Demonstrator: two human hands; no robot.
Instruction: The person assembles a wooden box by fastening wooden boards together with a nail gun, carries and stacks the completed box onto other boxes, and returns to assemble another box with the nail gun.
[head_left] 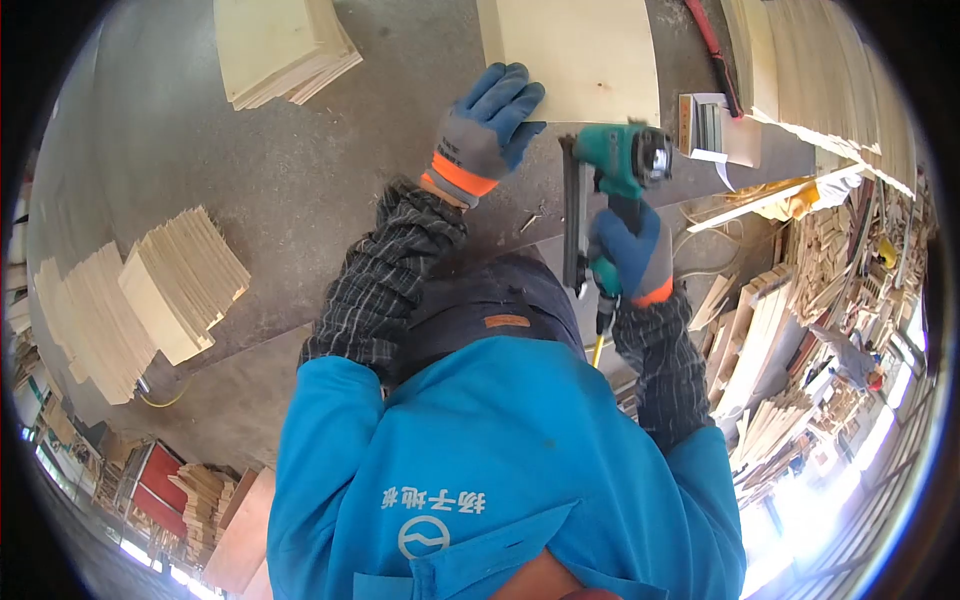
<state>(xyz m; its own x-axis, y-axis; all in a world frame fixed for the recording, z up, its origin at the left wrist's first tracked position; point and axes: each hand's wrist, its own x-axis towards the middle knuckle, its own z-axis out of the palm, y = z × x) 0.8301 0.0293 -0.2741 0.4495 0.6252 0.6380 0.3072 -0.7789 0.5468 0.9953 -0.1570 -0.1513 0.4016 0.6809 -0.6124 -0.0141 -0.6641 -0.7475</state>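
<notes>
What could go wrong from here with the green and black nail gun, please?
The blue-and-grey gloved left hand is close to the front of the green and black nail gun, so a stray shot might hit its fingers. The yellow air hose passes near the blue jacket and might snag.

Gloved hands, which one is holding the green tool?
The right hand, wrapped around the green tool; the left hand is open at the pale board's edge.
</notes>
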